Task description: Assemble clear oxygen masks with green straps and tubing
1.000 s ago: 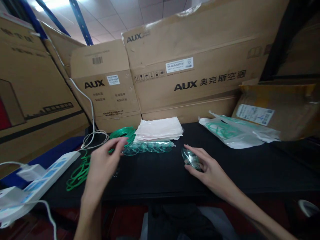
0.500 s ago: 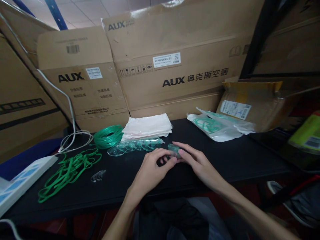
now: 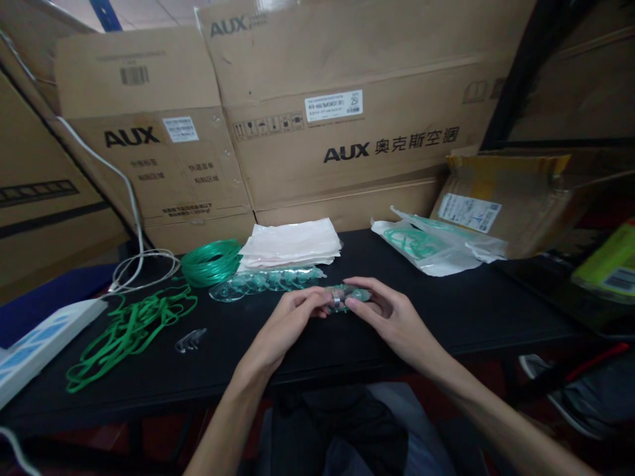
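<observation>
Gripping mask (image 3: 340, 299) at opp. ends w/ L hand (image 3: 292, 317) & R hand (image 3: 393, 313), prob. for steadiness. Holding it over table (image 3: 446, 317), nr ctr. Saw mask row (image 3: 270, 280) overlapped beyond, prob. space-saving; coil (image 3: 211, 264), straps (image 3: 136, 325), clear pcs (image 3: 190, 341) to L, grouped by kind, prob. for reach.

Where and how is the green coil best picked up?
I'd grip the coil by its front-left rim, from above, pinching all the loops together: it lies as a flat ring, and loose turns might slip. The white stack crowds its right, the clear pieces its front right. Avoid catching the green straps. The left hand is nearer.
</observation>
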The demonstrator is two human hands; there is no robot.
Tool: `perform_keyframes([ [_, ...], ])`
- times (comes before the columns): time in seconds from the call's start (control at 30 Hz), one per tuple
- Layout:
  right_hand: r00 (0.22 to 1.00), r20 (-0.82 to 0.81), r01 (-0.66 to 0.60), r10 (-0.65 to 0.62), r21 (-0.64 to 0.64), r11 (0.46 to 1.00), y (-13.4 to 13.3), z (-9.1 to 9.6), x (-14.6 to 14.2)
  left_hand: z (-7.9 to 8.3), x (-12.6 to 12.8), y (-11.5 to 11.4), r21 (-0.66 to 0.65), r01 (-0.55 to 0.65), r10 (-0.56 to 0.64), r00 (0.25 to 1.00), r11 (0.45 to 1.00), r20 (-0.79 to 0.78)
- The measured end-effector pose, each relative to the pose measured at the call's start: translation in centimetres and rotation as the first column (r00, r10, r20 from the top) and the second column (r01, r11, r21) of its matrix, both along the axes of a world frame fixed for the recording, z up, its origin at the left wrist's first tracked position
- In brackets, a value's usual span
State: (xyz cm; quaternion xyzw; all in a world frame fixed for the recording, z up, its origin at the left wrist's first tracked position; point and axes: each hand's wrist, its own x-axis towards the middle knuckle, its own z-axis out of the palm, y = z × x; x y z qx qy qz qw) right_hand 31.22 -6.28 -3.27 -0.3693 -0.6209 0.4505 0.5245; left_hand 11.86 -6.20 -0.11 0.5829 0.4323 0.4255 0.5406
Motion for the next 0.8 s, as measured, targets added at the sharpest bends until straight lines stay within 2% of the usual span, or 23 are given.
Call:
perform_keyframes([
  [0.13, 1.0, -0.004, 0.028, -0.028, -0.014, 0.999, 0.13, -0.25, 0.09, 0.1, 0.07, 0.12, -0.003, 0.01, -0.01, 1.0, 1.0, 0.011],
  [0.53, 0.999, 0.028, 0.017, -0.02, 0.084, 0.996, 0.21, -0.67, 0.22, -0.72, -0.2, 0.46, 0.017, -0.013, 0.014, 0.997, 1.0, -0.077],
  [0.8, 1.0, 0.025, 0.005, -0.006, 0.053, 0.999, 0.09, -0.54, 0.2, -0.34, -0.12, 0.43, -0.016, 0.0, -0.001, 0.998, 1.0, -0.061],
])
